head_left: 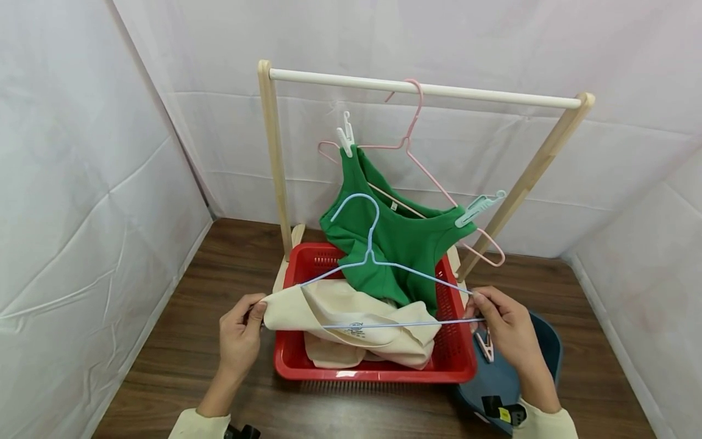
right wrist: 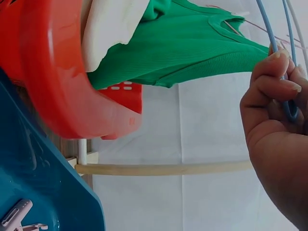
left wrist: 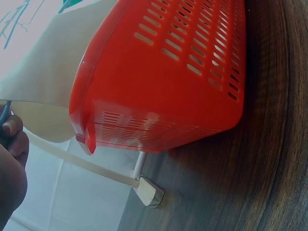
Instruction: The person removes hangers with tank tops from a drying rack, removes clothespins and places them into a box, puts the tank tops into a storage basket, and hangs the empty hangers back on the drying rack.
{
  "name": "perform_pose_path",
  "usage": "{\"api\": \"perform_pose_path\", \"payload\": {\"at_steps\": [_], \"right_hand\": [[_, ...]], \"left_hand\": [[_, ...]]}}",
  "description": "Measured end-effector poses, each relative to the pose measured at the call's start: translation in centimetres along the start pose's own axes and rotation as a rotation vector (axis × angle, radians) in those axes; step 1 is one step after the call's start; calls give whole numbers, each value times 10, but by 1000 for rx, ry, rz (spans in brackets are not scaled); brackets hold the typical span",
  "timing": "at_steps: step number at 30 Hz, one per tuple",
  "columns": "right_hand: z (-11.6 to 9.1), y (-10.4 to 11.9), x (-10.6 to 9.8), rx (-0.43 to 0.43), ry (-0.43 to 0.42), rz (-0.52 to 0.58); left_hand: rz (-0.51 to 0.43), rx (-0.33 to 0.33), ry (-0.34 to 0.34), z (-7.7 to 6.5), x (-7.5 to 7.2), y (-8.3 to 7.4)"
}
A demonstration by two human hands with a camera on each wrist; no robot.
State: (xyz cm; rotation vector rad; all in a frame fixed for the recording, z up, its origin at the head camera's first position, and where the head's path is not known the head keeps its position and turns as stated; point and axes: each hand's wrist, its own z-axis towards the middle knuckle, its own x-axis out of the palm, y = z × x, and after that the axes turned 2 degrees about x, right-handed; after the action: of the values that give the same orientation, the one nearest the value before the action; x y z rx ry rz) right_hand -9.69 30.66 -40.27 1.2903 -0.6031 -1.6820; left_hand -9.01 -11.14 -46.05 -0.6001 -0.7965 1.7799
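Observation:
A light-blue clothes hanger (head_left: 372, 263) is held up level over the red basket, its hook upward. My right hand (head_left: 506, 326) grips its right end, seen also in the right wrist view as fingers (right wrist: 272, 91) curled round the blue wire. A cream garment (head_left: 378, 344) with a small dark print covers the hanger's left end, and the rest of it lies in the basket. With thumb and fingers my left hand (head_left: 241, 329) pinches the garment's edge at that end. A bit of blue wire (left wrist: 6, 111) shows at the left fingers in the left wrist view.
Behind the red basket (head_left: 378, 373), a wooden rack with a white rail (head_left: 493, 94) bears a pink hanger (head_left: 414, 122). From it hangs a green tank top (head_left: 395, 235) with a white clip (head_left: 345, 135) and a mint clip (head_left: 478, 209). A blue bin (head_left: 548, 341) with clothespins stands at right.

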Motion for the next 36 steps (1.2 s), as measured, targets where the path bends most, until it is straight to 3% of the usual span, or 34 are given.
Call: {"api": "perform_pose_path", "payload": {"at_steps": [7,13,18,21,25,32,36], "right_hand": [[-4,-7,-7,-34,-69,18],[-12,-1,-19,-44,-135,122],[-18,1,-28,-47,-188,118],[-21,0,-34,-70,-230,154],[-24,0,-45,-142,-282,194],[-30,6,-58,-118,-381,-72],[-29,11,-64,-114,-409,-52]], "left_hand": [[-15,-8,10,0,0,0],[-124,1,73,2,2,-3],[-194,29,101,2,2,-2],[-163,-2,79,1,2,-1],[-86,-90,63,1,3,-2],[-101,-231,113,4,14,-22],[-105,-309,114,4,21,-24]]}}
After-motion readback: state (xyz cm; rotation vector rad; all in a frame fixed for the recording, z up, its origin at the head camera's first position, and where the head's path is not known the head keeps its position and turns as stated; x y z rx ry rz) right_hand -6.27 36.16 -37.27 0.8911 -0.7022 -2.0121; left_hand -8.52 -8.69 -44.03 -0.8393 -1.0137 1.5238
